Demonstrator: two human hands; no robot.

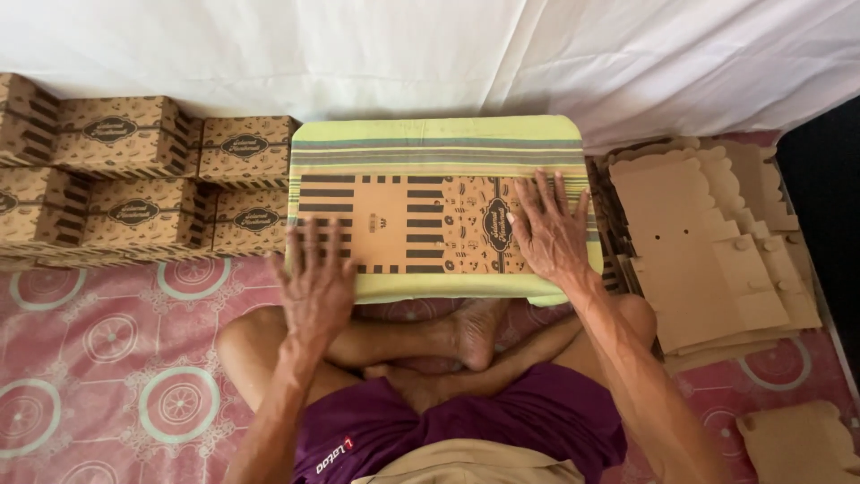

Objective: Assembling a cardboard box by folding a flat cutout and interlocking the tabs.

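Observation:
A flat brown cardboard box blank [421, 224] with black stripes and an oval label lies on a yellow-green striped cushion [439, 134] in front of my crossed legs. My left hand [315, 282] presses flat on the blank's near left part, fingers spread. My right hand [549, 231] lies flat on its right end, fingers spread over the cushion's edge. Neither hand grips anything.
Several folded printed boxes [134, 175] are stacked at the left against a white cloth wall [430, 54]. A pile of unfolded plain cardboard blanks [708, 242] lies at the right. Another blank [797, 444] sits at the bottom right. A pink patterned mat [116, 358] covers the floor.

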